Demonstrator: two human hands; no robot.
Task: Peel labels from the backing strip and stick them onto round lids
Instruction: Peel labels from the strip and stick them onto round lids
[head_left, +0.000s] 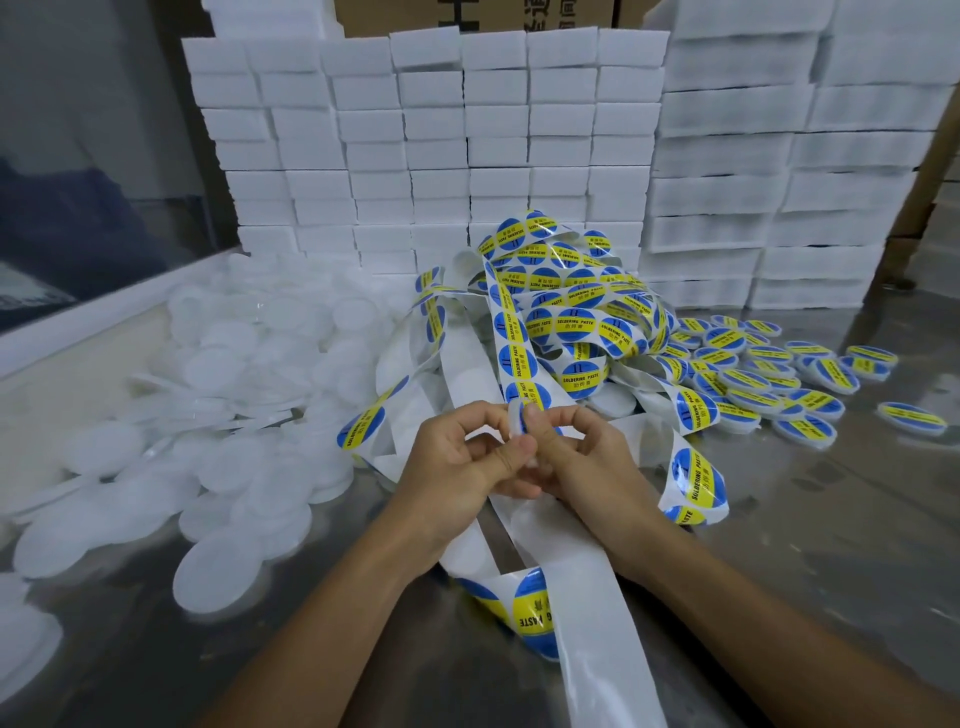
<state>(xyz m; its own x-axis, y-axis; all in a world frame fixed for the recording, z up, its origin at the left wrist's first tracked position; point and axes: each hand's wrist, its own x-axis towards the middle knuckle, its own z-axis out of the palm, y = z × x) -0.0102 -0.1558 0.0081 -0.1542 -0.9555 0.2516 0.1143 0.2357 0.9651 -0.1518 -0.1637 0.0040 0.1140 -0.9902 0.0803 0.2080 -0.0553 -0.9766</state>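
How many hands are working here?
2. The left hand and the right hand meet at the middle, above the backing strip, pinching a white lid between them. None seem hidden.

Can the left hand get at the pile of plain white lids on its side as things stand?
Probably yes, once freed. The left hand is pinching a lid together with the right hand. The plain white lids lie close to its left on the table, with nothing between.
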